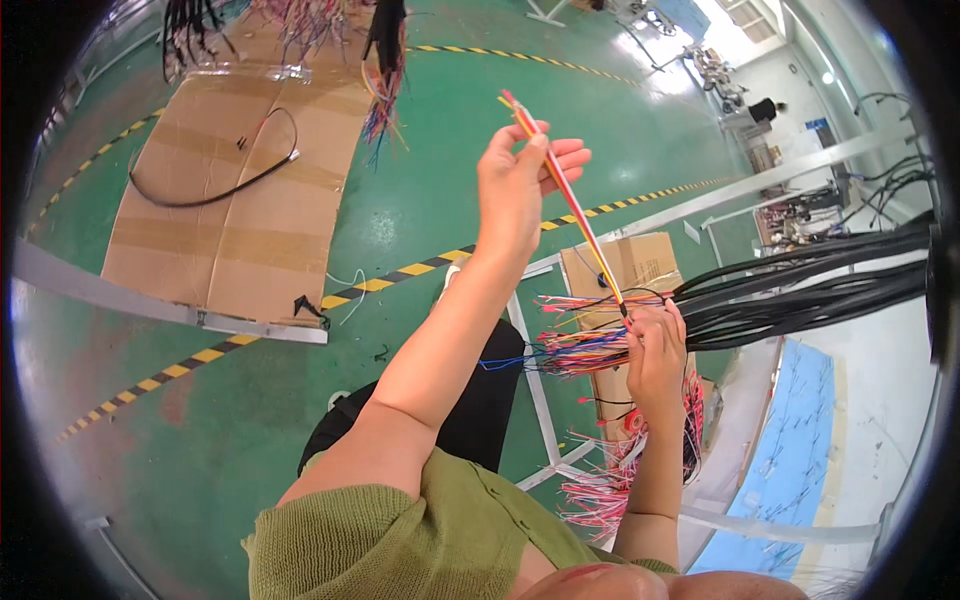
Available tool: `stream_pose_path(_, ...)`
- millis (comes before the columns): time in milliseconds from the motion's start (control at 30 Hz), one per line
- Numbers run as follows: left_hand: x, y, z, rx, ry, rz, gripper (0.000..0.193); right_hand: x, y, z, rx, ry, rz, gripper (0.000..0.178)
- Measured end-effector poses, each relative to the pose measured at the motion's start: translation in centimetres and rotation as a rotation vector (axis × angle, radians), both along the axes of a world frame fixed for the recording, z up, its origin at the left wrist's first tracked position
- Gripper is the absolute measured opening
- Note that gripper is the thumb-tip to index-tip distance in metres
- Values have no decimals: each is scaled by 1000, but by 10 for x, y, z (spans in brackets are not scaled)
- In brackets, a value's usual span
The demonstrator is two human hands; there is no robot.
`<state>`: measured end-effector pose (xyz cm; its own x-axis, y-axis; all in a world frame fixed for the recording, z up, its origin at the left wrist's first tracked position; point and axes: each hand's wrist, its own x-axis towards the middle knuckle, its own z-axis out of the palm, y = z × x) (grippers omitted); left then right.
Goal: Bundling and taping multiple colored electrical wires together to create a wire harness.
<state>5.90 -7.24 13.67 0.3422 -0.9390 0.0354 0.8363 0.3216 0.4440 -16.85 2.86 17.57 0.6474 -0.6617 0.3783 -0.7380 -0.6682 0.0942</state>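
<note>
My left hand (pixel 515 185) is raised over the green floor, thumb and index finger pinched on the upper part of a thin bundle of red, yellow and white wires (pixel 578 212). Its other fingers are loosely stretched out. The wires run taut and slanting down to my right hand (pixel 655 350), whose fingers close on the black-sheathed lower end. Beside that hand, many loose coloured wire ends (pixel 580 345) fan out to the left. They come from thick black cables (pixel 810 290) that reach in from the right side. My right fingers partly hide where wires and sheath meet.
Below the wire ends are a cardboard box (pixel 640 258) and a heap of pink and white wires (pixel 600 495). A metal frame (pixel 540 400) stands beside it. To the left, a cardboard-covered table (pixel 190 235) bears a looped black cable (pixel 225 198). Yellow-black tape (pixel 400 272) marks the floor.
</note>
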Motion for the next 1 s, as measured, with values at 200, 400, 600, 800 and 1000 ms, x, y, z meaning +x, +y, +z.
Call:
stream_pose_path(200, -2, 0, -17, 57, 6, 26, 21, 2, -5, -9, -59, -108, -56, 14)
stream_pose_path(400, -6, 0, -12, 73, -9, 25, 21, 0, -2, 0, -31, -3, 4, 14)
stream_pose_path(600, -9, -2, -14, 70, 2, 68, 19, -10, -5, -10, 24, -267, -44, 17)
stream_pose_path(800, -9, 2, -15, 56, 0, 78, 20, -11, -9, -3, 114, -226, -75, 23)
stream_pose_path(1000, -10, 4, -16, 56, 20, 70, 20, 2, -7, -3, 27, -257, -151, 16)
